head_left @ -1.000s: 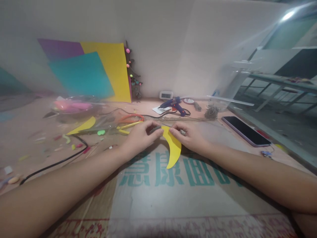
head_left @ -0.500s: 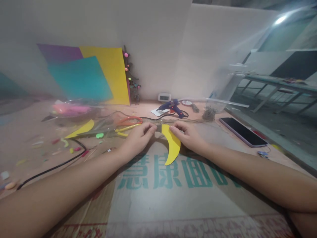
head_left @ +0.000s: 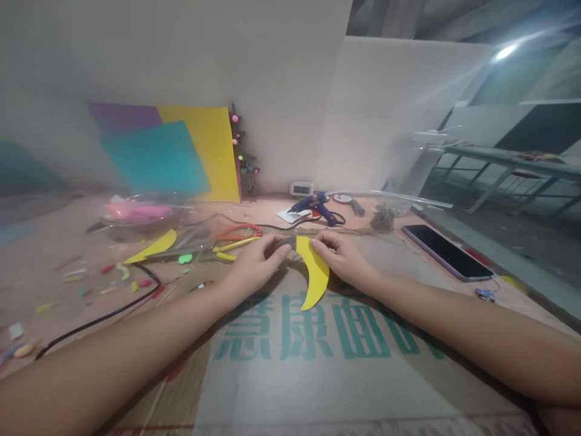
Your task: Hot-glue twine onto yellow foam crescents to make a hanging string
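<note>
My right hand [head_left: 340, 257] is closed, thumb and fingers pinching the upper right edge of a yellow crescent-shaped paper piece [head_left: 315, 272]. The crescent hangs with its pointed tip down. At its upper left edge is a small dark grey strip [head_left: 288, 243], and my left hand [head_left: 259, 259] pinches the strip's left end. Whether the strip is fixed to the paper, I cannot tell. Another yellow paper crescent [head_left: 157, 247] lies to the left. Close to my left hand are orange-handled scissors [head_left: 240, 230] and a yellow-handled tool [head_left: 236, 244].
A blue glue gun [head_left: 313, 206] lies beyond my hands, by a small white digital clock [head_left: 301, 189]. A phone [head_left: 447, 251] is on the right. Coloured sheets [head_left: 158, 157] lean on the wall. Small scraps and a black cord [head_left: 104, 315] spread on the left.
The view has tilted up slightly, so everything sits lower in the picture. Both hands keep their pinch, and the crescent has barely moved between them.
</note>
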{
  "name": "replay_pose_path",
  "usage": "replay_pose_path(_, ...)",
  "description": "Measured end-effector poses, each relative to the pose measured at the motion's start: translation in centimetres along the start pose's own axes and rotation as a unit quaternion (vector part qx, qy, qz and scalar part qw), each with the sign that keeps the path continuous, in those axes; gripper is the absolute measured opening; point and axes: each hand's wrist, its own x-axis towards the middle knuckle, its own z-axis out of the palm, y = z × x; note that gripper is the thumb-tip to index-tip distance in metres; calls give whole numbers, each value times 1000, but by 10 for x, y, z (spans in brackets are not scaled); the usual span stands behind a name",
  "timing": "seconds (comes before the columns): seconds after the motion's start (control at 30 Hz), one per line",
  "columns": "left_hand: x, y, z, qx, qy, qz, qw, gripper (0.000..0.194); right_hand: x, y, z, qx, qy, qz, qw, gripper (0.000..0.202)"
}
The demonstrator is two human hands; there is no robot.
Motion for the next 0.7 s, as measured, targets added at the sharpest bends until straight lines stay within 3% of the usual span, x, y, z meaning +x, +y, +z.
replay_pose_path(0.7,0,-4,1,-1,-1,-4,1000,33,0,1,0,-27,1,-36,999,26)
